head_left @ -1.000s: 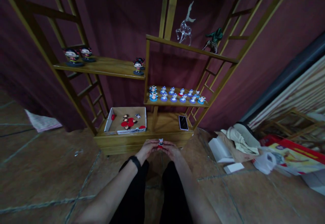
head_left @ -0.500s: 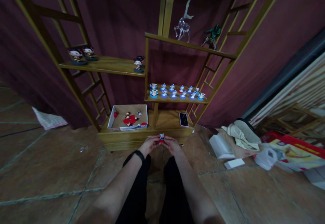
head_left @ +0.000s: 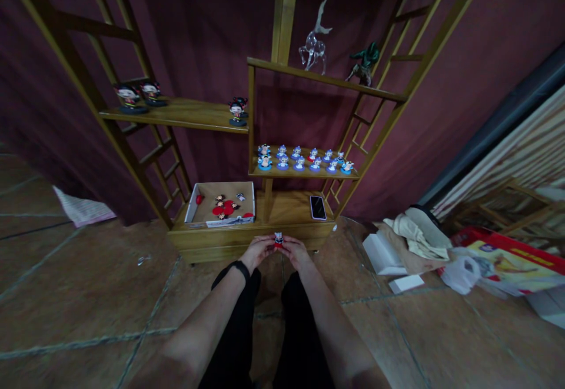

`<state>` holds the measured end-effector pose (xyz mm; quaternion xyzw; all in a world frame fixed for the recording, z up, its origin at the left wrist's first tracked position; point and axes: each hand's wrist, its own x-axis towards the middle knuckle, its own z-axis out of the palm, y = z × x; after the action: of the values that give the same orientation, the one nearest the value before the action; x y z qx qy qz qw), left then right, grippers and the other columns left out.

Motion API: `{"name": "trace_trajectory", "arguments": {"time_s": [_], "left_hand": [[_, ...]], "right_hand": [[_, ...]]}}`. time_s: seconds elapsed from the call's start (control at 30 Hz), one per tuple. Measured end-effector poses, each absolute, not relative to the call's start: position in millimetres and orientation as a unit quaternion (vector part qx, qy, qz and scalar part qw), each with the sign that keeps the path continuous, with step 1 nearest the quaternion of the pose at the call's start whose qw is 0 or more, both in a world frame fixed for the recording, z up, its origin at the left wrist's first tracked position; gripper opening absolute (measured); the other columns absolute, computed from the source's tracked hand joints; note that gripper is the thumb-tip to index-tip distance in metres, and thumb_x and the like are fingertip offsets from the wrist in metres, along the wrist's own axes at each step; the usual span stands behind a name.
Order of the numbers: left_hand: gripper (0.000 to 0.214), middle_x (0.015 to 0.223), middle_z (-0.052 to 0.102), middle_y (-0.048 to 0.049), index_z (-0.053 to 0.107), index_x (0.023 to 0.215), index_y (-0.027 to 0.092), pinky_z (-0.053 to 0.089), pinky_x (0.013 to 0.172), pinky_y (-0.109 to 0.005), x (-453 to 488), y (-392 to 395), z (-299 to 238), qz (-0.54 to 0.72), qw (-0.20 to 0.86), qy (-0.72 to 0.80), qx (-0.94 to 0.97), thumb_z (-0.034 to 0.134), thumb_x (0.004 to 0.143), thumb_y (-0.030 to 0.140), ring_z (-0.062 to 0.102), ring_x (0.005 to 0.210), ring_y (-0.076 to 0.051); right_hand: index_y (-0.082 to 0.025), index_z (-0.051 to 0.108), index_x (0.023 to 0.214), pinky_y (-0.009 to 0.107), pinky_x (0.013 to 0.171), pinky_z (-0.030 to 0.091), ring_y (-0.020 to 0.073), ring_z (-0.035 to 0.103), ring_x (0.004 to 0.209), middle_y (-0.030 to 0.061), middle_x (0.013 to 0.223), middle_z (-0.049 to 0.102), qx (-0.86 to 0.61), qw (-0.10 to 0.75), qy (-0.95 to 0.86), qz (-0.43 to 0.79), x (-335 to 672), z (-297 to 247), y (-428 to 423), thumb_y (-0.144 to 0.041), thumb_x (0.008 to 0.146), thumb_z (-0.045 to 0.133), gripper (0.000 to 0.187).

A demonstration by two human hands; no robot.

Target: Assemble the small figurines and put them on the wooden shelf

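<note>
Between my fingertips is a small figurine [head_left: 278, 238] with a pale head and a red base, held upright in front of the cabinet's lower edge. My left hand [head_left: 258, 250] grips it from the left side, fingers closed. From the right, my right hand [head_left: 295, 250] is closed on the same figurine. Just beyond my left hand, a shallow cardboard box [head_left: 205, 192] holds several loose little figurines and red round bases. Two rows of small figurines [head_left: 299, 163], mostly on purple or blue bases, stand on the shelf [head_left: 304, 173] above and ahead of my hands.
A phone [head_left: 318, 207] lies on the lower board, right of the box. Black-haired figurines [head_left: 130, 98] stand on the left shelf. A clear deer [head_left: 315, 47] and a green figure [head_left: 364, 62] occupy the upper shelf. White boxes [head_left: 383, 254] and a plastic bag [head_left: 461, 271] lie on the floor at right.
The view has shifted slightly, so everything sits a little further left. Both hands keep the figurine in nearly the same place.
</note>
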<state>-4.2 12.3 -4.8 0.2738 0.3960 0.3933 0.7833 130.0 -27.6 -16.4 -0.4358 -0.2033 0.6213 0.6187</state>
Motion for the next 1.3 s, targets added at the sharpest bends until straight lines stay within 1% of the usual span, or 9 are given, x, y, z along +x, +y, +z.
{"name": "trace_trajectory", "arguments": {"time_s": [0.13,0.2,0.5,0.63,0.83,1.0,1.17,1.3], "left_hand": [[0.017,0.071,0.068,-0.0086,0.068,0.079,0.009,0.051,0.062,-0.023,-3.2,11.4,-1.6,0.393,0.789,0.391,0.264,0.067,0.064,0.002,0.063,0.06,-0.012],[0.02,0.072,0.068,-0.008,0.068,0.08,0.01,0.051,0.061,-0.022,-2.6,11.8,-1.9,0.392,0.791,0.389,0.263,0.068,0.063,0.001,0.063,0.06,-0.012],[0.021,0.07,0.067,-0.006,0.068,0.077,0.011,0.049,0.058,-0.02,-1.4,11.2,-2.4,0.383,0.784,0.39,0.296,0.07,0.059,0.001,0.06,0.057,-0.01],[0.021,0.072,0.068,-0.0068,0.069,0.078,0.01,0.048,0.059,-0.02,-3.0,8.6,0.2,0.381,0.779,0.388,0.313,0.07,0.059,0.001,0.061,0.06,-0.01],[0.022,0.074,0.069,-0.0083,0.069,0.076,0.01,0.048,0.063,-0.022,-5.6,9.8,-0.8,0.378,0.776,0.391,0.32,0.071,0.056,0.001,0.062,0.064,-0.013],[0.019,0.071,0.068,-0.0071,0.069,0.076,0.01,0.048,0.061,-0.022,-5.6,12.8,-0.8,0.382,0.783,0.387,0.302,0.071,0.058,0.003,0.06,0.06,-0.011],[0.017,0.075,0.068,-0.0086,0.068,0.077,0.01,0.05,0.063,-0.023,-4.4,15.2,-2.0,0.389,0.795,0.377,0.272,0.07,0.062,0.004,0.062,0.066,-0.013],[0.016,0.078,0.068,-0.0092,0.068,0.079,0.01,0.051,0.064,-0.023,-3.9,15.6,-5.6,0.383,0.803,0.365,0.274,0.071,0.064,0.007,0.063,0.069,-0.013]], "right_hand": [[-0.015,0.066,0.074,0.033,0.08,0.05,0.0184,0.065,0.081,0.0056,0.081,0.07,-0.415,0.617,-0.205,0.636,129.8,-15.1,-25.6,-0.011,0.057,0.069,0.018],[-0.015,0.066,0.074,0.033,0.079,0.051,0.0184,0.065,0.082,0.0056,0.081,0.07,-0.414,0.619,-0.197,0.637,129.6,-14.8,-24.9,-0.014,0.057,0.07,0.018],[-0.015,0.065,0.074,0.03,0.075,0.051,0.0157,0.064,0.075,0.0042,0.078,0.07,-0.414,0.628,-0.178,0.635,126.6,-16.2,-29.4,-0.018,0.052,0.076,0.024],[-0.014,0.065,0.071,0.033,0.076,0.051,0.0174,0.065,0.076,0.005,0.078,0.07,-0.422,0.629,-0.19,0.625,125.7,-12.9,-31.9,-0.018,0.051,0.077,0.024],[-0.014,0.064,0.07,0.035,0.076,0.051,0.0176,0.065,0.072,0.0051,0.074,0.069,-0.433,0.621,-0.215,0.617,126.5,-14.3,-30.4,-0.016,0.051,0.076,0.022],[-0.015,0.065,0.072,0.034,0.076,0.051,0.0168,0.064,0.073,0.0046,0.076,0.069,-0.435,0.623,-0.214,0.613,126.6,-15.4,-26.5,-0.018,0.054,0.075,0.022],[-0.016,0.065,0.075,0.031,0.075,0.051,0.015,0.064,0.075,0.0032,0.075,0.069,-0.428,0.618,-0.209,0.626,129.6,-15.7,-22.9,-0.028,0.06,0.073,0.02],[-0.016,0.064,0.073,0.029,0.073,0.051,0.0146,0.064,0.074,0.0031,0.075,0.069,-0.436,0.62,-0.203,0.621,130.7,-16.6,-23.0,-0.031,0.058,0.074,0.023]]}}
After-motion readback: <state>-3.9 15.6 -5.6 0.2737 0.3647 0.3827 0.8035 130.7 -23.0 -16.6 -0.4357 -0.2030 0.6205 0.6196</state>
